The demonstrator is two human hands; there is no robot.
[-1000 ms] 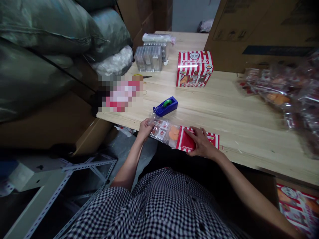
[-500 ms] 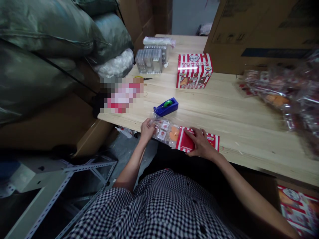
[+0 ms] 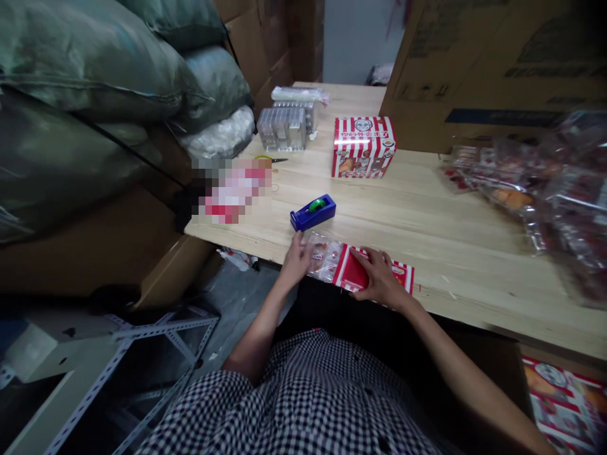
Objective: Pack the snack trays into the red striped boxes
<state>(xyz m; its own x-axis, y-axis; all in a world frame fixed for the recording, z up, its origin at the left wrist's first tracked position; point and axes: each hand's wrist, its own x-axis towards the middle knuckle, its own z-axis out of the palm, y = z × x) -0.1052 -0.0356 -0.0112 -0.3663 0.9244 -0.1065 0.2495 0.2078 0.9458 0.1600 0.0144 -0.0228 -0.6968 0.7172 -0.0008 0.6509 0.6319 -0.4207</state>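
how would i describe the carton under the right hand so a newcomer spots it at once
Start at the pale wooden table and find its near edge, by the blue tape dispenser. There the right hand spreads over a carton, with a clear packet at its left end. Unlike the taller striped box farther back, this carton lies low and shows a broad red panel.

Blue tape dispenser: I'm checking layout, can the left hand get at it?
Probably yes: the dispenser sits just beyond the left hand, nothing apparent between, though that hand is at the clear packet.
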